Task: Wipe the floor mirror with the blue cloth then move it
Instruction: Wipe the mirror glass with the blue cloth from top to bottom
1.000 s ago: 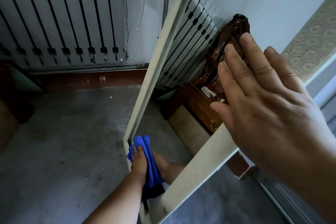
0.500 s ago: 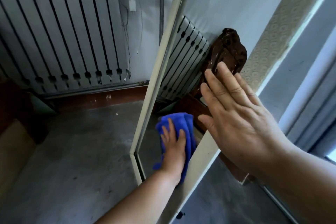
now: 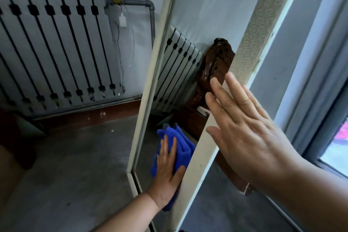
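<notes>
The grey, scuffed concrete floor [image 3: 75,165] spreads out to the left of the left hand [image 3: 166,177] and shows again below the right hand [image 3: 250,137]. The floor mirror [image 3: 199,158] stands on it, its lower corner just left of the left hand's wrist. Well to the left of that hand stands a dark piece of furniture [image 3: 18,137], and under the right wrist a brown wooden board [image 3: 233,177] with a chipped end reaches down towards the floor; whether it touches cannot be told.

Left grip [image 3: 166,173], lower centre, and right grip [image 3: 250,137], centre right, are bare; the right one's knuckles are creased. Left forearm [image 3: 130,214] and right forearm [image 3: 308,192] run bare to the frame's lower edge.
</notes>
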